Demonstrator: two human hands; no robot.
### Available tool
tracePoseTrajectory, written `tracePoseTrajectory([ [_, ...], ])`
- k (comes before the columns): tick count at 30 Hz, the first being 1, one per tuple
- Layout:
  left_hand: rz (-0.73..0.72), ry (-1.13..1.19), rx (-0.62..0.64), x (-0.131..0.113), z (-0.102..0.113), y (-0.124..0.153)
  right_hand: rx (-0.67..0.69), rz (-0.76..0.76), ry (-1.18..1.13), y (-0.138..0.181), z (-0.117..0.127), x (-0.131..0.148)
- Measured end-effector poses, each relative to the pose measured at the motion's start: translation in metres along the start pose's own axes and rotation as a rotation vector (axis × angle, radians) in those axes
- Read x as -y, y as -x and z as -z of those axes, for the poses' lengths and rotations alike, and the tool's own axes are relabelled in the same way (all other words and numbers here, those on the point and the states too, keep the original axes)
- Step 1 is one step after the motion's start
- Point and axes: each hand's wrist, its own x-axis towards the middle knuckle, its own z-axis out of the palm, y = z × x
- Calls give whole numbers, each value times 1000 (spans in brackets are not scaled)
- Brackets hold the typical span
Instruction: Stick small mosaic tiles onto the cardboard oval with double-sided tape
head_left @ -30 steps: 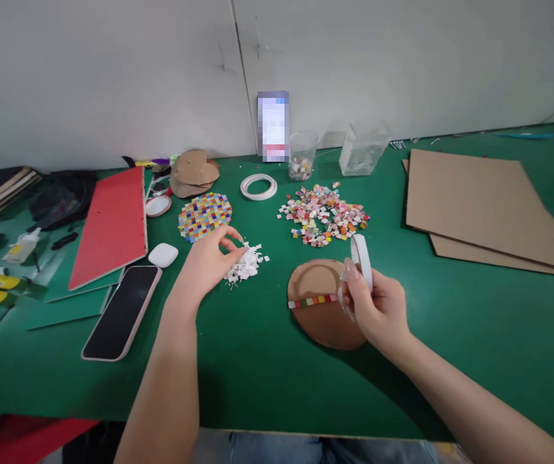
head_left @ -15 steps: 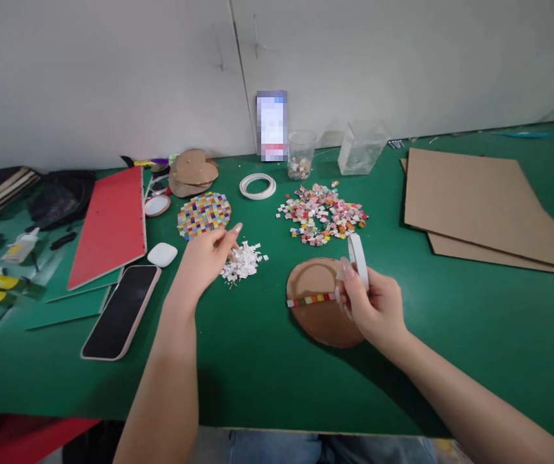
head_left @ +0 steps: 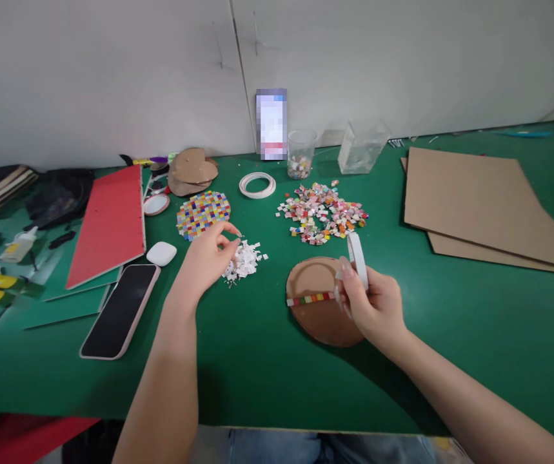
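Bare forearms (head_left: 173, 377), blue jeans (head_left: 277, 449)

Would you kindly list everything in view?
table: one, green, beneath
lit screen: one, whitish, back
cup: one, clear, back
box: one, clear, by cup
tape ring: one, white, back
tile pile: one, multicoloured, centre
tiled disc: one, multicoloured, left
cutouts: count unclear, brown, behind tiled disc
cardboard sheets: two, brown, right
board: one, red, left
phone: one, black, front left
case: one, white, by phone
clutter: several, mixed, far left
paper scraps: many, white, centre
cardboard disc: one, brown, front centre
tape roll: one, white, held
left grip: one, bare, at paper scraps
right grip: one, bare, holding tape roll
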Motion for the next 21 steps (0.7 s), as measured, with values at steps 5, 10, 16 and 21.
tracePoseTrajectory([
  [5, 22, 20, 12, -2, -1, 2, 6, 7, 0, 0, 0, 1],
  [10, -38, 11, 34, 1, -1, 3, 21, 22, 20, 0, 1, 2],
  [16, -65, 51, 109, 3, 0, 2, 36, 20, 30, 0, 1, 2],
  [21, -82, 57, 91, 2, -1, 2, 34, 13, 30, 0, 1, 2],
])
